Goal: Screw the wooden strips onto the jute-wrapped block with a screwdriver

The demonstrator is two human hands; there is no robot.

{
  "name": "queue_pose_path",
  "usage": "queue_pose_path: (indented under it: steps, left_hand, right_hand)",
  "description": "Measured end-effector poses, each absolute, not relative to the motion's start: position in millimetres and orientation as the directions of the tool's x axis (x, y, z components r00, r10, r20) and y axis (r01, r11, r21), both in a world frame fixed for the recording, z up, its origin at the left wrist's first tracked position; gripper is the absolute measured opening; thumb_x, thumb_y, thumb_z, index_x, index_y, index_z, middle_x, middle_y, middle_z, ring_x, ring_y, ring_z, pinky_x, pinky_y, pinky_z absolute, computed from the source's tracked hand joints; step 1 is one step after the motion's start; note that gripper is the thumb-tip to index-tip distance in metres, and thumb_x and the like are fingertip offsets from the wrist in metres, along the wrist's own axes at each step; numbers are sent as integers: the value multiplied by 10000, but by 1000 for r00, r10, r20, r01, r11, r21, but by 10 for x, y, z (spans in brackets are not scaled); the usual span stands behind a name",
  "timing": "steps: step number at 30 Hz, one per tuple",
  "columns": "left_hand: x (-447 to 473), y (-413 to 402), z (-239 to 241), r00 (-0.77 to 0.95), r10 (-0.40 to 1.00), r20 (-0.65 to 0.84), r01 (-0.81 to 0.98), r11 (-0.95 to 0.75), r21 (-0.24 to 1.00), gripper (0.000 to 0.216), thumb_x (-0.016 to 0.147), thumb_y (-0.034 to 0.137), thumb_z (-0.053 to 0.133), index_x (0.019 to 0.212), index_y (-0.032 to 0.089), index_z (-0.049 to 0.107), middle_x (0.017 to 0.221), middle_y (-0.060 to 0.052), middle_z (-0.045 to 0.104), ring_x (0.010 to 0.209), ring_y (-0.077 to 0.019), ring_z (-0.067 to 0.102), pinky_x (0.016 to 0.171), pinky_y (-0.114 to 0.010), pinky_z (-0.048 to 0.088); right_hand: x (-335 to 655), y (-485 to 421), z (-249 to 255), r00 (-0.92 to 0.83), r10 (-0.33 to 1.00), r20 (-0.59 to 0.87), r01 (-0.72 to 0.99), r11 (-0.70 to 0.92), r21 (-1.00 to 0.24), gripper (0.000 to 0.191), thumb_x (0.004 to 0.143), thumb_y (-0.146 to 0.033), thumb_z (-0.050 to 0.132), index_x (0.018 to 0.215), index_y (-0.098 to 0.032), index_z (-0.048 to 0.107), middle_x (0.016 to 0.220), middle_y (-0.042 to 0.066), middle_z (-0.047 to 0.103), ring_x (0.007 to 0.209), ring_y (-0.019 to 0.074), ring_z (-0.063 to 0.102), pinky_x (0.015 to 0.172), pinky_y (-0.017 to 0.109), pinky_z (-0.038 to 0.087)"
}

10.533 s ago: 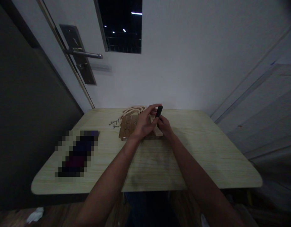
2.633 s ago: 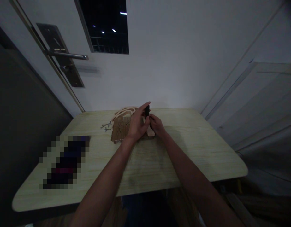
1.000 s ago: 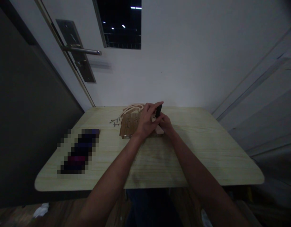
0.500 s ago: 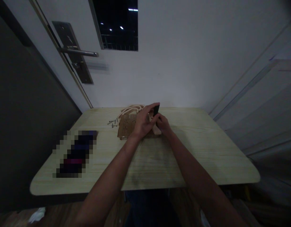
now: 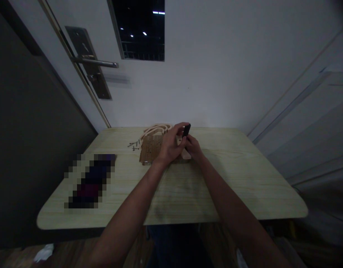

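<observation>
My left hand (image 5: 170, 143) is curled around a small black flat piece (image 5: 186, 130), its fingertips at the top and its thumb low. My right hand (image 5: 194, 147) meets it from the right, fingers closed at the foot of the black piece; what they pinch is hidden. Under both hands lies a pale wooden piece (image 5: 186, 154), partly covered by them. It rests over a brown cardboard piece (image 5: 149, 149) marked with small dark holes or dots. Curved pale wooden strips (image 5: 157, 128) lie just behind the cardboard.
Several small screws (image 5: 134, 145) are scattered left of the cardboard. A blurred-out dark object (image 5: 92, 182) lies on the left of the light wooden table (image 5: 244, 186). Behind the table stands a white door (image 5: 210, 74) with a metal handle (image 5: 100, 63).
The whole view has shifted slightly. Both hands stay together at the same spot, and the black piece is tilted a little more to the right.
</observation>
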State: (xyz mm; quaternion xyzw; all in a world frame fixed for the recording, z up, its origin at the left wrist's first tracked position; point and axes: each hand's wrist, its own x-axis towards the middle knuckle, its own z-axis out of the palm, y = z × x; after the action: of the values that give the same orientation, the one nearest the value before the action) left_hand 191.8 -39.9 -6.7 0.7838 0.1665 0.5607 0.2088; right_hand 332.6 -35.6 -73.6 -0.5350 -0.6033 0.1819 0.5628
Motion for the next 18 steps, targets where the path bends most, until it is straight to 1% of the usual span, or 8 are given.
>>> queue_pose_path:
  steps: [3,6,9,13,18]
  left_hand:
    - [1920,-399,-76,304,519,799,47,-846,531,428,798,212,644,1199,239,495,1098,-48,611,928,-161,596,808,-300,502]
    - [1936,-380,-96,256,536,804,50,-838,543,457,757,208,705,1170,241,512,1054,-39,595,902,-160,582,777,-294,500]
    - [1946,-368,-96,251,533,808,83,-844,530,433,766,162,682,1161,246,526,1002,-27,577,865,-152,566,762,-292,494]
    - [1932,-377,-69,264,514,816,131,-858,497,427,780,141,648,1177,236,523,951,-16,563,825,-143,545,760,-291,494]
    - [1906,-394,-56,270,562,782,113,-825,554,485,760,95,610,1206,247,494,1007,-18,596,803,-126,564,757,-277,502]
  right_hand:
    - [3336,-353,-752,176,859,481,415,378,-828,289,800,-306,453,980,-200,652,998,80,703,913,233,638,850,372,482]
    - [3331,-357,-744,169,852,496,413,396,-821,310,800,-310,447,1009,-203,649,1043,85,697,950,238,634,864,375,477]
    - [3312,-372,-716,203,843,498,444,374,-814,302,805,-304,437,988,-198,654,1018,93,703,933,235,633,852,371,478]
    - [3293,-394,-680,216,850,481,451,350,-821,303,815,-300,424,983,-188,651,999,99,704,918,228,632,840,361,477]
    - [3294,-398,-673,207,853,479,451,352,-820,283,818,-287,419,953,-188,646,981,85,701,902,218,627,836,349,470]
